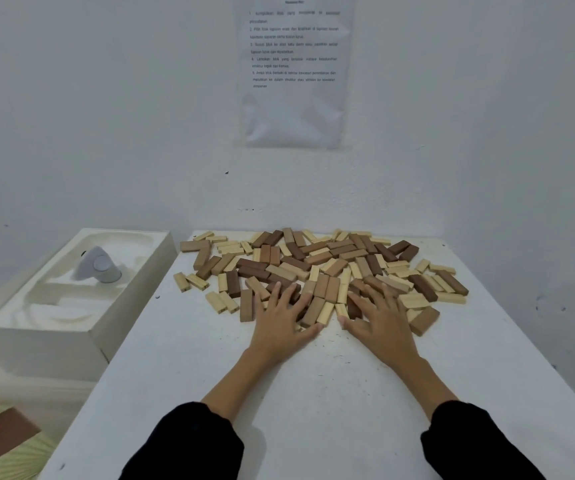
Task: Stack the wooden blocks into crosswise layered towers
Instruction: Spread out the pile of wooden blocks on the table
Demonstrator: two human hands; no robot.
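Note:
Several wooden blocks (317,261), pale, tan and dark brown, lie scattered flat in a loose heap across the far half of the white table (314,382). No tower stands anywhere. My left hand (281,318) rests flat, fingers spread, on the heap's near edge, its fingertips on dark blocks. My right hand (381,315) lies the same way a little to the right, fingers spread over tan and brown blocks. A few tan and pale blocks (324,304) lie lengthwise between the two hands. Neither hand grips anything.
A white moulded box (81,289) with a grey device (97,266) in it stands left of the table. A printed sheet (294,71) hangs on the wall behind. The wall stands close on the right. A brown object (5,434) lies low at the left.

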